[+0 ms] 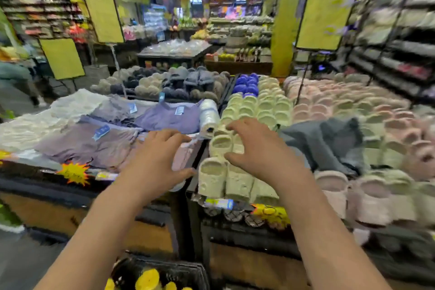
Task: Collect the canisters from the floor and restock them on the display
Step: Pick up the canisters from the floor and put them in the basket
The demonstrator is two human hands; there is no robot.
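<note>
My left hand (160, 158) reaches over the gap between two display tables and grips a pale pink canister (182, 160), fingers over its far side and thumb across its near side. My right hand (256, 150) hovers with spread, bent fingers over pale green slippers (219, 146) and holds nothing. A white cylinder (208, 115) lies just beyond the hands at the edge of the clothes table. Down by the floor, a black basket (188, 271) holds yellow-topped canisters (148, 278). The frame is blurred.
Folded lilac and white clothes (94, 134) cover the left table. Rows of green, pink and blue slippers (329, 106) and a grey cloth (329, 141) fill the right table. Yellow sign boards (327, 12) stand behind it, and shelving (404, 54) lines the right side.
</note>
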